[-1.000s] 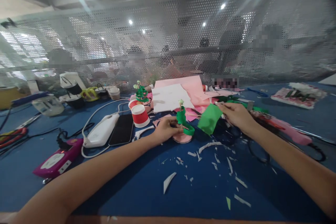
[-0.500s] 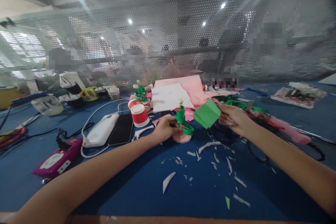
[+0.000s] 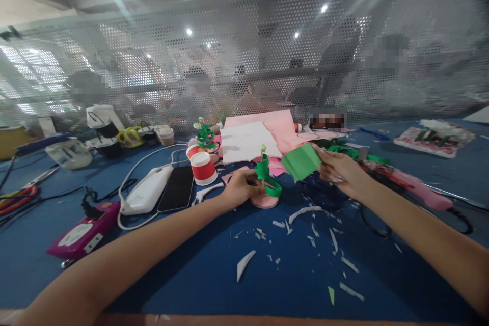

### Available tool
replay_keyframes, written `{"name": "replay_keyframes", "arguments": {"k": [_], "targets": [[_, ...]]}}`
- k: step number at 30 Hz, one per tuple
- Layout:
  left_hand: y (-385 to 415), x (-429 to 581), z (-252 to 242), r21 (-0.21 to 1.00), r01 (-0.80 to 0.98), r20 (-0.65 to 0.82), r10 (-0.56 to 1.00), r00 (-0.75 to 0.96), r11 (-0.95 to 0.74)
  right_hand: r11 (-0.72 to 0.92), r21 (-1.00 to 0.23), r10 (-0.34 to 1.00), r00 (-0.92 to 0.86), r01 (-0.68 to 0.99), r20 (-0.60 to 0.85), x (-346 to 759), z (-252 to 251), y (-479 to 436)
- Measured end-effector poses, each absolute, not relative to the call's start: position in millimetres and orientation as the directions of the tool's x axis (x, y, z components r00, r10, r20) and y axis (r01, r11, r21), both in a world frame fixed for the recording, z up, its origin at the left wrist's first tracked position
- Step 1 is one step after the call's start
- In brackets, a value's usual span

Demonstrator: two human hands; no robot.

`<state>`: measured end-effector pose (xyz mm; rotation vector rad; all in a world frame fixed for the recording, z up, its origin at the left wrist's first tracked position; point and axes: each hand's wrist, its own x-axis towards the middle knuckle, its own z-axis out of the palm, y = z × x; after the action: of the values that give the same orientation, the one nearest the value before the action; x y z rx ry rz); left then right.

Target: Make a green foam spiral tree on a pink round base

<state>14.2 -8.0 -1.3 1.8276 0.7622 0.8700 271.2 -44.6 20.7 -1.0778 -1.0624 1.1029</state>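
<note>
My left hand (image 3: 240, 188) is closed at the left side of a small paper tree (image 3: 263, 169), its fingertips at the pink round base (image 3: 264, 200). Green paper strips curl around the tree's thin stick, and a pale green piece tops it. A looped green strip (image 3: 273, 189) sits low on the right of the stick. Off to the right, my right hand (image 3: 338, 168) pinches a piece of green paper (image 3: 301, 161) by its right edge, above the table. The fingertips of my left hand are partly hidden behind the tree.
White and pink paper sheets (image 3: 244, 140) lie behind the tree. Red-and-white paper cups (image 3: 204, 169), a black phone (image 3: 176, 188), a white power bank (image 3: 147, 191) and a purple power strip (image 3: 84, 229) are on the left. Paper scraps (image 3: 245, 265) litter the front. A similar paper tree (image 3: 205, 135) stands farther back.
The green paper in my right hand has tilted slightly and looks flatter. My left hand and the paper tree have stayed in place.
</note>
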Motion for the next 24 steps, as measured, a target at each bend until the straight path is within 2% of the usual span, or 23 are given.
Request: {"name": "replay_keyframes", "arguments": {"k": [4, 13, 17, 20, 24], "targets": [[-8.1, 14.0, -1.4, 0.923, 0.14, 0.229, 0.805, 0.547, -0.358, 0.111, -0.98, 0.989, 0.12, -0.165, 0.092, 272.0, 22.7, -44.7], [-7.1, 13.4, -3.0, 0.931, 0.134, 0.213, 0.802, 0.559, -0.34, 0.118, -0.989, 0.987, 0.121, -0.086, 0.107, 271.1, 22.2, -45.0], [-8.7, 13.8, -1.0, 0.93, 0.134, 0.218, 0.806, 0.551, -0.343, 0.13, -0.977, 0.988, 0.103, -0.171, 0.114, 271.1, 23.7, -46.1], [-10.0, 14.0, 0.2, 0.926, 0.137, 0.228, 0.812, 0.537, -0.351, 0.159, -0.977, 0.981, 0.134, -0.143, 0.14, 271.3, 24.3, -46.8], [-9.7, 13.8, -0.1, 0.925, 0.142, 0.224, 0.806, 0.548, -0.353, 0.156, -0.976, 0.986, 0.087, -0.154, 0.144, 271.6, 23.2, -46.4]]}}
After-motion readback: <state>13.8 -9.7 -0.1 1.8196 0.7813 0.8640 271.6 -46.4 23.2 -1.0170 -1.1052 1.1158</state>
